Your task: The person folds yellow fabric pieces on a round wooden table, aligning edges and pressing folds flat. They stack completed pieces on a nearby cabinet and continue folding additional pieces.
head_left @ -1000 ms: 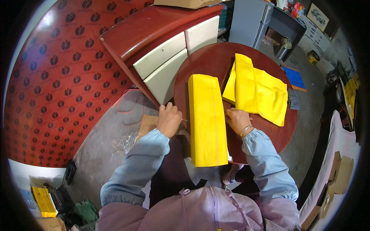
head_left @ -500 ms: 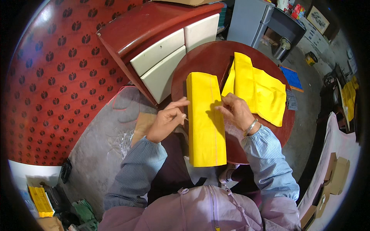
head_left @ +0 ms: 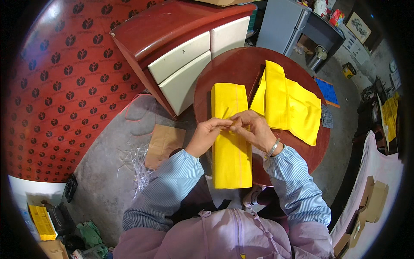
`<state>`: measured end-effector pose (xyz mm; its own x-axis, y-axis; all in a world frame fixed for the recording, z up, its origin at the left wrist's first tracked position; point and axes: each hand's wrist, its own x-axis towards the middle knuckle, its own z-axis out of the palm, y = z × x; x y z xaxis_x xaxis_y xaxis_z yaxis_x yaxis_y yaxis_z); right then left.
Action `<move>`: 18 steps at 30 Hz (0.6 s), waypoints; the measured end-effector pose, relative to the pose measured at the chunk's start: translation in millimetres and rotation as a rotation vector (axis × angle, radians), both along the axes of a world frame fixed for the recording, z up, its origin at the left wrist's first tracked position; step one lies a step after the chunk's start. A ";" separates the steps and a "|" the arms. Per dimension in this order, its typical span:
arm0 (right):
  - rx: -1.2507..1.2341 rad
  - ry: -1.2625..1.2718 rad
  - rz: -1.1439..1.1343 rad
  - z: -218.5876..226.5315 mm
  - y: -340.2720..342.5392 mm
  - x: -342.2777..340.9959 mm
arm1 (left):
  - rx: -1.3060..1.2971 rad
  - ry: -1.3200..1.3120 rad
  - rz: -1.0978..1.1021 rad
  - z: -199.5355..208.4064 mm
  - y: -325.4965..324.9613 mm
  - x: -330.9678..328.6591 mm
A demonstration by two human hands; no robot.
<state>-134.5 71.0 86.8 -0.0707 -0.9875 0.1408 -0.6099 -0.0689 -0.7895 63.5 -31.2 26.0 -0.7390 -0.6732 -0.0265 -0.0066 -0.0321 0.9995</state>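
Note:
A long folded bundle of yellow cloth lies lengthwise before me, its near end jutting past the edge of the round red-brown table. Above its middle, my left hand and my right hand meet, fingertips pinched together. Thin strand-like ends poke up from between the fingers; it looks like a thin tie, though its course round the bundle is hidden. To the right rests a second yellow cloth piece, loosely folded with one flap lying over it.
A red cabinet with white drawers stands against the table's far left. On the floor at left are a brown cardboard piece and a heap of clear strips. Behind the table is a grey fridge; opened cardboard boxes sit at right.
Both hands have come inward from the bundle's two sides and now meet over its top. The yellow bundle and the other cloth stay in place on the table.

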 end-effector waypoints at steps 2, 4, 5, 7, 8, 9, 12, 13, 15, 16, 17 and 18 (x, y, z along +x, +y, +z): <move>-0.048 0.001 0.011 -0.3 -5.0 1.9 | -0.070 -0.027 0.008 3.2 8.1 -4.1; -0.088 -0.004 0.013 -0.5 -10.5 3.4 | -0.085 -0.069 0.036 10.1 12.1 -9.1; -0.094 -0.017 0.010 -0.5 -12.5 3.5 | -0.063 -0.090 0.061 13.7 13.3 -11.8; -0.044 -0.119 0.008 -0.3 -14.3 1.2 | -0.034 -0.110 0.109 20.0 14.0 -17.4; 0.012 -0.209 0.011 -0.2 -14.1 -0.9 | -0.029 -0.107 0.135 22.2 13.6 -20.3; 0.036 -0.292 0.030 -0.5 -13.9 -3.2 | -0.025 -0.105 0.161 23.8 13.4 -22.9; 0.179 -0.511 0.049 -4.0 -10.0 -10.7 | 0.011 -0.022 0.162 25.2 13.5 -29.7; 0.173 -0.572 0.037 -6.4 -8.8 -12.1 | -0.032 -0.046 0.146 25.3 13.0 -30.3; 0.157 -0.711 0.013 -11.5 -6.1 -15.1 | -0.079 -0.115 0.116 25.4 12.8 -30.1; 0.131 -0.668 0.007 -13.5 -4.7 -17.4 | -0.066 -0.098 0.103 25.6 13.0 -29.7; 0.116 -0.630 -0.003 -15.0 -4.1 -20.4 | -0.057 -0.080 0.095 25.7 14.1 -28.9; 0.100 -0.592 -0.014 -15.9 -3.4 -23.6 | -0.053 -0.074 0.088 26.0 15.1 -28.4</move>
